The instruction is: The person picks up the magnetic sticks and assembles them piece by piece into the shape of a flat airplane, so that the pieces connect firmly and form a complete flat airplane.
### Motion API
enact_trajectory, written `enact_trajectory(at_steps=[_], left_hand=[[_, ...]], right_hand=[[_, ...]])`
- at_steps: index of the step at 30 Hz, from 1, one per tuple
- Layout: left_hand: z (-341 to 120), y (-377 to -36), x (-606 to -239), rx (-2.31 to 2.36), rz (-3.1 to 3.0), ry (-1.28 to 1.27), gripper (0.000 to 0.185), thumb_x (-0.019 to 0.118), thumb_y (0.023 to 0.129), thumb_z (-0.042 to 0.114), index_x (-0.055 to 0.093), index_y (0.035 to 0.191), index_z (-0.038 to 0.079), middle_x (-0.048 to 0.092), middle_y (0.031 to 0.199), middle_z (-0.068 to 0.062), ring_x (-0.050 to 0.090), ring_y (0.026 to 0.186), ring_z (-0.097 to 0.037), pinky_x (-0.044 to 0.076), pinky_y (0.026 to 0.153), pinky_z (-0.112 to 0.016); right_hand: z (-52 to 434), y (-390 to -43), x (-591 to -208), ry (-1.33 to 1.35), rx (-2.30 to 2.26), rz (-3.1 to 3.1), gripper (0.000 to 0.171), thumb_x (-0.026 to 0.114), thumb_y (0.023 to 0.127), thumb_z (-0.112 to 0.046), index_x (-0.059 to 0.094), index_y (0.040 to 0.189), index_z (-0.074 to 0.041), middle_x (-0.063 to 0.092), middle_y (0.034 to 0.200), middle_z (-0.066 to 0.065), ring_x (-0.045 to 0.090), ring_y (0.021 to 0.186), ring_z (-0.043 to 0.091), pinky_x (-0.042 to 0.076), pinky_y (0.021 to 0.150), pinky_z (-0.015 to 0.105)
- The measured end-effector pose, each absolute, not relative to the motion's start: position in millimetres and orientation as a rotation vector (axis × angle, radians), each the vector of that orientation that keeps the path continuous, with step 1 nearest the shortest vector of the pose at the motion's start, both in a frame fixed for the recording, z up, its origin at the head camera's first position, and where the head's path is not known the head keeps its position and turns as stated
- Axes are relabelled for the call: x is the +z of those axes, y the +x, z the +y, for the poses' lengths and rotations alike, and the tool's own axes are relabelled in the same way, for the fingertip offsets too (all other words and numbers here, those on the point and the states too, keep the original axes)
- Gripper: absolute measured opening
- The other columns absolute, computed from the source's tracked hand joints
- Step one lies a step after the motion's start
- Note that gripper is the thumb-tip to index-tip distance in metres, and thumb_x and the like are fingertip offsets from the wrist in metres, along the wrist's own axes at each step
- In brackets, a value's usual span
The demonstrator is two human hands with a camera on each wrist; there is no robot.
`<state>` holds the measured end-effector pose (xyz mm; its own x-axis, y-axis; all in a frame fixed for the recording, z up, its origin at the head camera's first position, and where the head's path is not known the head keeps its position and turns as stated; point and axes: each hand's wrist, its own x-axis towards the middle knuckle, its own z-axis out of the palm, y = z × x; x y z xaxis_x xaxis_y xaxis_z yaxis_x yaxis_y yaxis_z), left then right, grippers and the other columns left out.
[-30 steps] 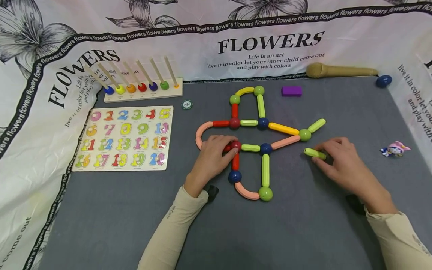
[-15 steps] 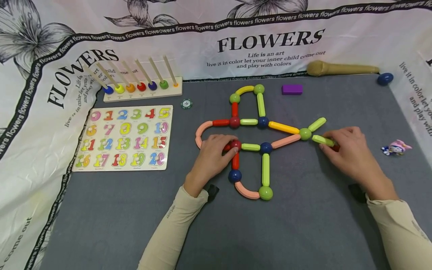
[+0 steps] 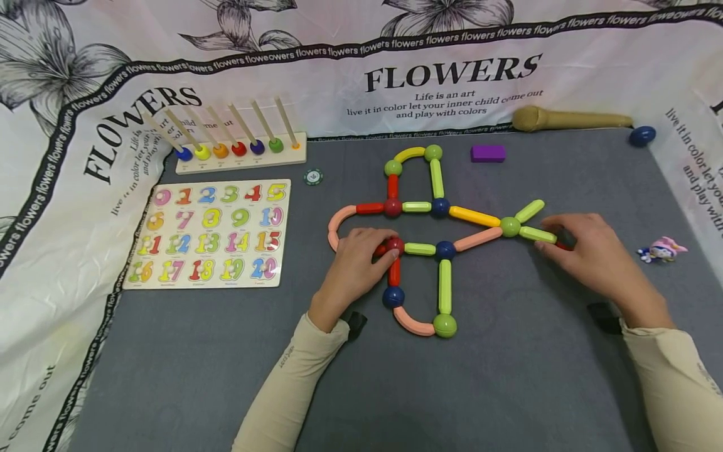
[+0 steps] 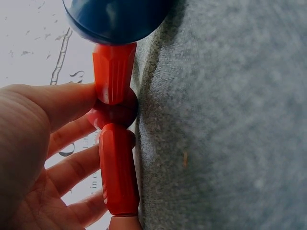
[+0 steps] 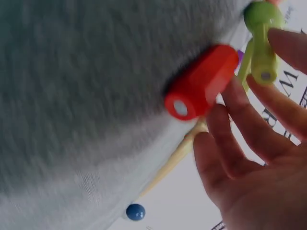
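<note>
A figure of magnetic rods and balls lies on the grey table. My left hand [image 3: 356, 270] holds it at a red ball [image 3: 394, 245], thumb and fingers round the joint; in the left wrist view the thumb presses by a red rod [image 4: 114, 72] below a blue ball [image 4: 117, 17]. My right hand [image 3: 590, 263] pinches the outer end of a short green rod [image 3: 533, 234], whose other end meets the green ball [image 3: 511, 226] at the figure's right tip. Another green rod [image 3: 530, 211] points up from that ball. Beside the right fingers, a loose red rod [image 5: 204, 84] shows in the right wrist view.
A number puzzle board [image 3: 285, 251] and a peg counting stand [image 3: 243, 161] are on the left, with a poker chip [image 3: 313, 177] nearby. Behind the figure lie a purple block [image 3: 488, 154] and a wooden maraca-like stick [image 3: 576, 118]. A small toy figure [image 3: 661, 250] sits far right.
My right hand has moved up the table with the short green rod, and the rod's end has come against the green ball. My left hand has stayed on the red ball.
</note>
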<state>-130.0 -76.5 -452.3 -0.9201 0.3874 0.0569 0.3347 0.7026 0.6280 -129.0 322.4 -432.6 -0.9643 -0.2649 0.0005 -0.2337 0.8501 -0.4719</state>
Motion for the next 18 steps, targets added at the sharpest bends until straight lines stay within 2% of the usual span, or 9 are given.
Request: enact_trajectory(at_steps=[4, 7, 18], left_hand=[[-76, -131, -452, 1.024, 2.827, 0.605, 0.030, 0.070, 0.106, 0.024, 0.074, 0.133, 0.011, 0.074, 0.126, -0.009, 0.058, 0.127, -0.038, 0.044, 0.106, -0.057], [-76, -131, -452, 1.030, 2.830, 0.610, 0.030, 0.071, 0.106, 0.024, 0.074, 0.133, 0.011, 0.074, 0.126, -0.009, 0.058, 0.127, -0.038, 0.045, 0.105, -0.057], [-77, -129, -453, 1.043, 2.833, 0.623, 0.029, 0.071, 0.106, 0.024, 0.074, 0.132, 0.011, 0.074, 0.123, -0.009, 0.059, 0.126, -0.039, 0.044, 0.106, -0.057]], right_hand=[[328, -131, -429, -0.385, -0.647, 2.876, 0.044, 0.078, 0.098, -0.009, 0.062, 0.133, 0.012, 0.067, 0.109, 0.026, 0.059, 0.095, 0.039, 0.046, 0.080, 0.059], [332, -130, -429, -0.423, -0.594, 2.862, 0.044, 0.077, 0.097, -0.007, 0.061, 0.132, 0.013, 0.065, 0.100, 0.018, 0.059, 0.086, 0.031, 0.047, 0.073, 0.054], [344, -133, -430, -0.363, -0.601, 2.892, 0.037, 0.075, 0.099, -0.006, 0.063, 0.128, 0.013, 0.067, 0.089, 0.010, 0.059, 0.076, 0.023, 0.048, 0.064, 0.043]])
